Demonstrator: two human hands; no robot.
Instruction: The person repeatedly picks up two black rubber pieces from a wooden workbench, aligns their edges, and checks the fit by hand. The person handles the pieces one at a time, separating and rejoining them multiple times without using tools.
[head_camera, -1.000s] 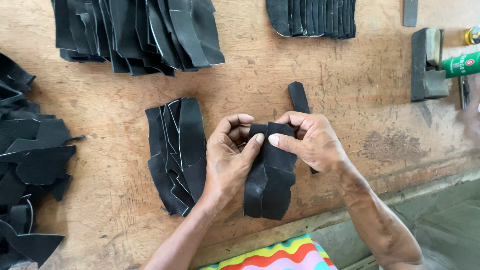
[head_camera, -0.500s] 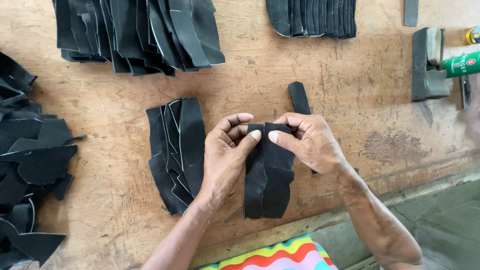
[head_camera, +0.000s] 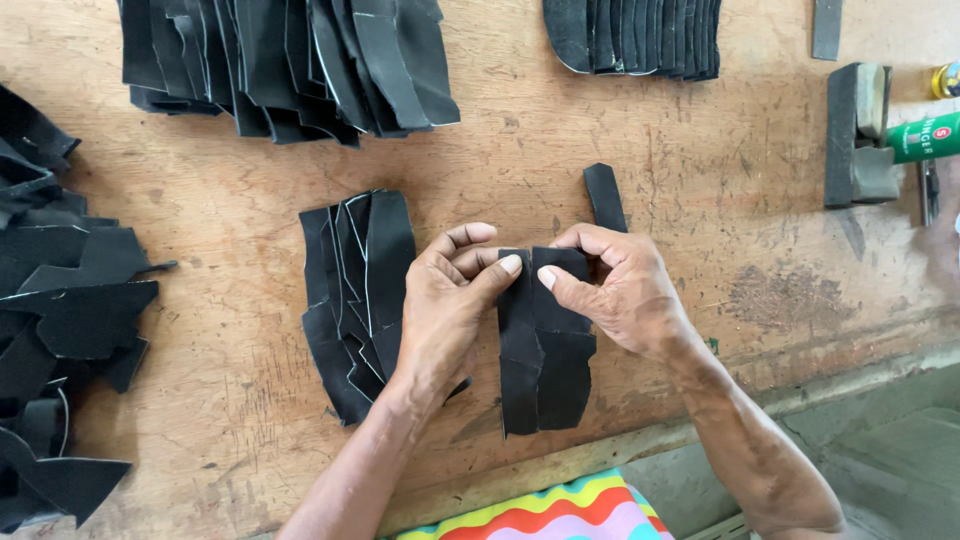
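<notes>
Holding the black leather pieces (head_camera: 543, 345) at the centre of the wooden table (head_camera: 700, 200), you have both hands closed on their top edge. Your left hand (head_camera: 445, 305) pinches them from 9 o'clock, with its thumb tip on the upper edge, and your right hand (head_camera: 620, 290) pinches from 3 o'clock, its thumb very near the other thumb. The pieces lie flat and reach down toward the table's near edge at 6 o'clock.

Just beside your left hand, at 9 o'clock, lies a small stack of cut pieces (head_camera: 355, 300), fanned and overlapping. A narrow black strip (head_camera: 604, 195) shows at 12 o'clock, just above your right hand. A bigger row of pieces (head_camera: 290, 60) sits at 11 o'clock, another row (head_camera: 635, 35) at 1 o'clock, and a loose heap of scraps (head_camera: 60, 300) far at 9 o'clock. A green can (head_camera: 925, 135) lies at 2 o'clock.
</notes>
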